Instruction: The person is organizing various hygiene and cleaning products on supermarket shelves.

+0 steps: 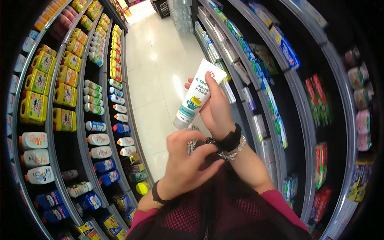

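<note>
My right hand (216, 112) is raised in the middle of the aisle, closed round a white tube (197, 96) with green and blue print, cap end down. That wrist wears a black watch (230, 140) and a beaded bracelet (236, 150). My left hand (186, 166), with a black band at its wrist, lies just below, fingertips touching the right wrist by the watch. A silvery chain-like piece (192, 146) shows between its thumb and forefinger; whether it is gripped is unclear.
I stand in a shop aisle with a pale tiled floor (156, 68). Shelves on the left (80, 132) hold yellow jugs (36, 106) and white and blue bottles. Shelves on the right (288, 92) hold boxed and tubed goods. A black crate (162, 7) stands at the far end.
</note>
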